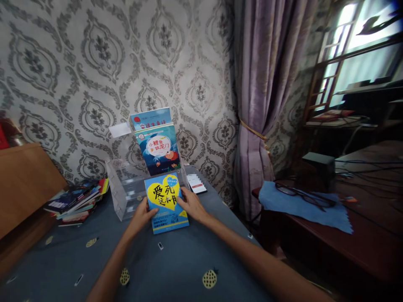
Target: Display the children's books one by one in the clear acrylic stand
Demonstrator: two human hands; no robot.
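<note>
A blue book with a yellow heart on its cover (163, 197) is held upright, front towards me, between both hands. My left hand (143, 214) grips its left edge, thumb lying on the cover. On the right edge my right hand (191, 204) is closed, with the fingers behind partly hidden. Just behind it stands a clear plastic book rack (118, 193). In the rack's upper part rests a teal picture book with a fish (159, 153), and a light blue book (150, 115) shows above and behind that one.
A messy stack of books (80, 201) lies at the left by a wooden board (28, 184). Right of the rack is a phone (197, 184). Glasses (302, 195) sit on a blue cloth (277, 205) on the dark red table (355, 260). A tied curtain (261, 92) hangs behind.
</note>
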